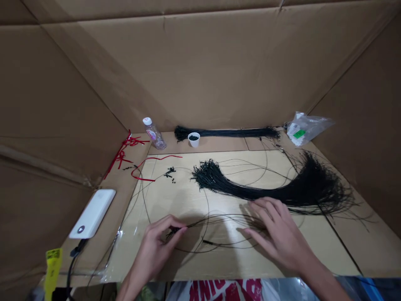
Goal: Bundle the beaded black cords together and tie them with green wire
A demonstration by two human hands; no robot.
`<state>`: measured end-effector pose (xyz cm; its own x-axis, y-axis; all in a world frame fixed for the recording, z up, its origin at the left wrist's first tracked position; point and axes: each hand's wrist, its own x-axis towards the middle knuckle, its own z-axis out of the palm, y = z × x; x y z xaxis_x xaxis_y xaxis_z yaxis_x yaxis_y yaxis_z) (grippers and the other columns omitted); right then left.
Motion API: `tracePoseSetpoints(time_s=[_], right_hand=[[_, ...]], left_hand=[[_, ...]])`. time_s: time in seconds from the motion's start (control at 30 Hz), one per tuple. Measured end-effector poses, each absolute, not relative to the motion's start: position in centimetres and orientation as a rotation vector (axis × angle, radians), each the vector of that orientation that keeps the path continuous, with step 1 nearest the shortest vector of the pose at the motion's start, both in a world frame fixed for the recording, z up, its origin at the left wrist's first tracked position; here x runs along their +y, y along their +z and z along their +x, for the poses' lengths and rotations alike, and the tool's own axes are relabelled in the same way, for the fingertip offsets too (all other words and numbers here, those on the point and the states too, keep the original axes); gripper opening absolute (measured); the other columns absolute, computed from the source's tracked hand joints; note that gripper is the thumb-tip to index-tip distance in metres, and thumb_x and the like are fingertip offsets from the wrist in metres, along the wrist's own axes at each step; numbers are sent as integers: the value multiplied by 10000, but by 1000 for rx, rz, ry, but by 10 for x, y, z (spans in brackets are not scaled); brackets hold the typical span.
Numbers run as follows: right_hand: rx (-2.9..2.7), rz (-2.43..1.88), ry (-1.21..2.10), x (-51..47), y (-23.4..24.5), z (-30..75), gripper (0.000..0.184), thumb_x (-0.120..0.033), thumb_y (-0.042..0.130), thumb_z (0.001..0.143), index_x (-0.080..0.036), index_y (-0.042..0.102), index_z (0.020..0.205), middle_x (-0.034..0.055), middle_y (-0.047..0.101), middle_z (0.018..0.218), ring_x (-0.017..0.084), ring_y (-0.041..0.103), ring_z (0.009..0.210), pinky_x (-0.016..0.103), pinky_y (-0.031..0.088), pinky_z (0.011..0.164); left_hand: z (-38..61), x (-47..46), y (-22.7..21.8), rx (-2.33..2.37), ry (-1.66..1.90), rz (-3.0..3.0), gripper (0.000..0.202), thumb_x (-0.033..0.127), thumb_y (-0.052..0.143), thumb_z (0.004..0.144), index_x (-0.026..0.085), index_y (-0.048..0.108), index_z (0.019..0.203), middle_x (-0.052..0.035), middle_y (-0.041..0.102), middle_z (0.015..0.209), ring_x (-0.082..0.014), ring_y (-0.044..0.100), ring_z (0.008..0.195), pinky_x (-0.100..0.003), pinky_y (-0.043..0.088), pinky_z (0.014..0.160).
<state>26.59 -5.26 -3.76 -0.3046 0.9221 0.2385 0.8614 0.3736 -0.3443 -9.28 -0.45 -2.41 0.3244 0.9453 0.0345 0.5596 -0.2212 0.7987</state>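
My left hand (pixel 156 242) pinches the gathered ends of a few thin black wires (pixel 200 225) low on a pale wooden board (pixel 175 200). Those wires loop loosely across the board towards my right hand (pixel 277 228). Its fingers lie spread over the strands, and I cannot see a firm grip. Just beyond those fingers, a large fanned bundle of black wires (pixel 282 192) sweeps across the board. Small black beads (pixel 170 173) lie scattered to the left of it.
A paper cup of black beads (pixel 194 139) and a second black bundle (pixel 225 133) stand along the back, with a water bottle (pixel 153 133) and a plastic bag (pixel 305 127). Red cord (pixel 147 169) lies left. A white power bank (pixel 92 213) rests on cardboard (pixel 200 67).
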Motion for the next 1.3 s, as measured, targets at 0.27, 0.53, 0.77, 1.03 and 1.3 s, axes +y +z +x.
tracePoseSetpoints(time_s=[0.27,0.53,0.77,1.03,1.3], right_hand=[[-2408,-1209,420,-79,-76,201,180,-79,494,1061,-208,619,1053,84,669,1030,295,627,971,455,547,880],[-2271,-1429,394,-80,-102,200,205,-87,442,1066,-249,541,989,51,630,947,285,640,865,438,546,773],[-2070,-1399,723,-74,-83,196,216,-195,374,1143,-283,555,1065,5,685,950,205,696,846,326,553,757],[-2241,-1189,571,-56,-59,183,305,-212,304,1157,-252,585,1045,37,694,1009,217,711,882,344,558,781],[-2147,-1204,479,-48,-54,171,317,-231,314,1167,-247,571,981,17,668,886,202,684,767,337,523,694]], left_hand=[[-76,-5,-22,1321,686,1773,152,307,702,1007,215,759,901,-13,785,909,-173,734,875,-256,528,812],[-56,-3,-16,1296,729,1498,148,322,750,942,202,778,861,-30,787,876,-190,711,863,-261,520,804],[-40,6,-22,1218,769,1145,274,439,854,850,178,772,869,-52,791,911,-187,709,900,-265,508,853],[-40,9,-16,1045,577,1031,397,491,926,771,138,755,837,-62,774,773,-168,702,740,-279,530,749],[-43,-5,-8,1086,500,946,386,465,905,802,159,678,865,-4,709,692,-133,654,646,-223,416,602]])
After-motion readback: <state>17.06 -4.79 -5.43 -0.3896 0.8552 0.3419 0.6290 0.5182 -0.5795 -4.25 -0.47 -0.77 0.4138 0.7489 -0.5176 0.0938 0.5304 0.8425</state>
